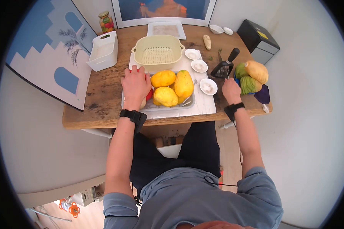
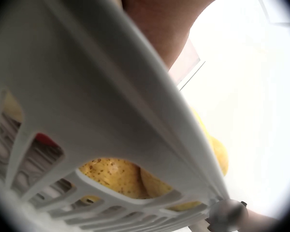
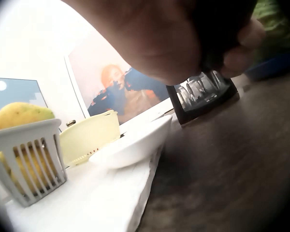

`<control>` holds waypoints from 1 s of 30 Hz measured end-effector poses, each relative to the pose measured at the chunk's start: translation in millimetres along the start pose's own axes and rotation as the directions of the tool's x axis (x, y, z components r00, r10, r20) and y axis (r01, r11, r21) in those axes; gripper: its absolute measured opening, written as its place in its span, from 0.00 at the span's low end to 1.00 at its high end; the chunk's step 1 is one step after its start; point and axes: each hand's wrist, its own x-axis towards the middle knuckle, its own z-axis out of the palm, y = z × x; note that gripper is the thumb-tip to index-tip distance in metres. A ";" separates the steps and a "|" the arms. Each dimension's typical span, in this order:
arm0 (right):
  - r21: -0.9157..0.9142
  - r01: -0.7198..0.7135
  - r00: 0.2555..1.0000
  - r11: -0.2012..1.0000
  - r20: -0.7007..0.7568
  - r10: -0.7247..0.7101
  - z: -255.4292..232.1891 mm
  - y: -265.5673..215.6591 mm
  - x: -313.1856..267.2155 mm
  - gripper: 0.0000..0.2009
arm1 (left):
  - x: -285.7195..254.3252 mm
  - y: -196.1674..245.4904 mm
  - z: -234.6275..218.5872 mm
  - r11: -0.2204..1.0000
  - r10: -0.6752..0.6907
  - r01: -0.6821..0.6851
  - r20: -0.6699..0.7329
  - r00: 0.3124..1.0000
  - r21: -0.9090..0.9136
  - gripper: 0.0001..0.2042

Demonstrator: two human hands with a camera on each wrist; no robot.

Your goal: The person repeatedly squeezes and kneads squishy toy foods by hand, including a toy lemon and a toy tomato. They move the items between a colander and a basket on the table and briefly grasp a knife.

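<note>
The left hand (image 1: 135, 87) lay over the left end of the grey basket (image 2: 87, 87), its fingers bent down across a red item (image 1: 150, 94); their tips were hidden, so I could not tell whether they held it or only touched it. Three large yellow fruits (image 1: 166, 96) sat heaped in the basket just right of that hand, one of them (the tall one on the right) tinged green at its top. The basket stood on a white mat (image 1: 203, 108) near the front edge of the wooden bench (image 1: 99, 119), with a pale yellow colander (image 1: 158, 41) just beyond it on the far side. Right of both, three small white dishes (image 1: 208, 84) ran in a line from near to far. The right hand (image 1: 231, 91) was farther right, on the near side of a black-handled tool (image 1: 219, 70) with a metallic inner face. Its fingers looked curled in — a dark shape showed among them in the right wrist view — but I could not tell how closed they were or whether they gripped anything. Just right of the tool, green vegetables (image 1: 250, 84) and a cream-coloured one (image 1: 257, 71) were piled in a blue container (image 3: 273, 66), with a purple item (image 1: 262, 93) beside it.
</note>
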 end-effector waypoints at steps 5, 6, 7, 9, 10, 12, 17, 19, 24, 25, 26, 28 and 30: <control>-0.040 -0.015 1.000 0.999 -0.004 0.015 -11.4 4.8 -48.7 0.15 | -1.0 -2.3 2.1 1.000 0.009 -0.009 -0.022 1.000 -0.021 0.12; -0.044 -0.013 1.000 0.999 -0.003 0.013 -13.6 6.7 -55.9 0.15 | -0.8 -2.4 2.3 1.000 0.010 -0.011 -0.025 1.000 -0.022 0.11; -0.071 -0.014 1.000 0.997 0.002 0.014 -15.4 9.0 -62.4 0.15 | -1.0 -2.4 2.5 1.000 0.011 -0.012 -0.027 1.000 -0.024 0.11; -0.098 -0.012 1.000 0.995 0.013 0.013 -22.2 11.4 -70.6 0.15 | -0.7 -2.2 2.4 1.000 0.007 -0.008 -0.018 1.000 -0.023 0.11; -0.100 -0.011 1.000 0.995 0.014 0.013 -23.9 12.7 -71.2 0.15 | -0.8 -2.0 1.9 1.000 0.007 -0.008 -0.011 1.000 -0.018 0.11; -0.128 0.019 1.000 0.992 0.001 -0.019 -29.2 14.7 -69.1 0.16 | -0.8 -1.3 1.5 1.000 -0.002 0.002 -0.002 1.000 -0.016 0.12; -0.079 0.098 0.993 0.992 0.067 -0.093 -40.0 16.6 -30.3 0.17 | -1.9 0.2 0.0 1.000 -0.011 0.011 0.004 1.000 -0.007 0.12; -0.025 0.109 0.986 0.994 0.134 -0.104 -38.3 11.8 -4.8 0.18 | -1.0 -0.4 0.1 1.000 -0.007 0.007 -0.001 1.000 -0.015 0.12; -0.039 0.105 0.967 0.994 0.237 -0.093 -13.6 -0.9 58.8 0.18 | -0.8 0.6 -1.7 1.000 -0.016 0.016 0.012 1.000 -0.007 0.12; -0.029 0.055 0.978 0.998 0.203 -0.048 -7.5 -4.1 65.5 0.18 | -0.2 0.2 -1.8 1.000 -0.015 0.015 0.016 1.000 -0.012 0.12; -0.018 0.005 0.985 1.000 0.172 -0.002 -0.6 -6.7 70.3 0.18 | 0.4 -0.1 -1.2 1.000 -0.018 0.018 0.019 1.000 -0.004 0.12; -0.012 -0.018 0.986 1.000 0.165 0.019 5.4 -13.6 69.6 0.17 | 0.5 0.1 -1.2 1.000 -0.018 0.018 0.019 1.000 0.011 0.12; -0.021 0.002 0.995 1.000 0.095 0.000 12.2 -13.5 63.2 0.17 | 1.2 -1.0 -1.0 1.000 -0.016 0.015 0.024 1.000 0.015 0.12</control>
